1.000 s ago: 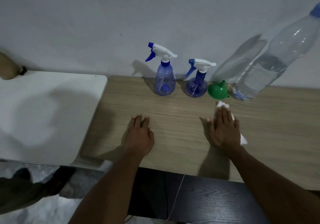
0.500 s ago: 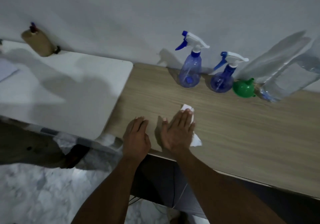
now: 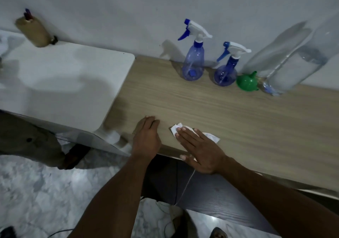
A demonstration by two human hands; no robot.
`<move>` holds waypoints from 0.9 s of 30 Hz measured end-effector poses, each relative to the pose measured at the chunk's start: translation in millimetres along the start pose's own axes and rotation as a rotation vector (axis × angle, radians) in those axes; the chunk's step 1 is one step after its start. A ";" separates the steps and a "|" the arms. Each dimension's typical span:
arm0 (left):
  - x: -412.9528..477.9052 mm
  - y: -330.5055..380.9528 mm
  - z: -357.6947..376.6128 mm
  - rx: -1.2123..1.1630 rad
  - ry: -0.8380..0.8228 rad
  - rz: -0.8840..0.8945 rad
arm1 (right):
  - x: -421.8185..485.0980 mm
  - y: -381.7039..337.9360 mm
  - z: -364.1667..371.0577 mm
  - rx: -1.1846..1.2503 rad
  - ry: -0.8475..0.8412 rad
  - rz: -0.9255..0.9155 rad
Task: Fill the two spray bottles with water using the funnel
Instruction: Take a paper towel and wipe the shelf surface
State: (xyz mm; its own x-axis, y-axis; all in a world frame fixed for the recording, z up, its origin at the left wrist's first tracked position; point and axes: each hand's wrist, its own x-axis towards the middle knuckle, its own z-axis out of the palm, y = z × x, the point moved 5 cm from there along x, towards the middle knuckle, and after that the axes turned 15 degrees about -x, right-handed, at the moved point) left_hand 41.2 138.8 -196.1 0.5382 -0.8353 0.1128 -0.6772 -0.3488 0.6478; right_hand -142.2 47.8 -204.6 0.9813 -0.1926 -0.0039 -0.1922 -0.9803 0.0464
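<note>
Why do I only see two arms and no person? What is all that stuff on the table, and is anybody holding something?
The camera sits on the person's head and looks down, so you see only their arms, as if through their eyes. There is just this one view. Both hands lie on the light wooden table. The left hand rests near the edge and holds nothing. The right hand presses flat on a crumpled white tissue without gripping it. At the back, by the wall, stand a tall blue see-through spray bottle, a shorter round blue spray bottle, a small green plastic funnel with its spout up, and a big clear plastic water bottle. Nobody touches those. A white table stands to the left.
</note>
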 end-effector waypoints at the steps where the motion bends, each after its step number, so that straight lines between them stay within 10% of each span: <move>1: -1.9 11.5 6.4 0.009 -0.018 0.032 | -11.9 6.8 -0.8 -0.010 -0.006 0.017; 9: -25.4 66.7 54.1 -0.047 -0.109 0.075 | -134.2 80.0 1.7 -0.070 -0.083 0.335; 19: -63.0 61.0 41.6 -0.001 -0.194 0.048 | -152.2 58.2 15.5 0.161 -0.018 1.357; 27: -61.5 19.6 0.4 0.014 -0.182 0.024 | -43.4 -12.0 10.7 0.191 -0.003 1.223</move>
State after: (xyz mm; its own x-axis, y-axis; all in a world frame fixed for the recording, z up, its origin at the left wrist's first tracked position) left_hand -5.4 183.1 -190.6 0.4231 -0.9060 -0.0108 -0.6962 -0.3327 0.6361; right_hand -182.6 67.4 -215.6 0.1554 -0.9859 -0.0628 -0.9813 -0.1467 -0.1249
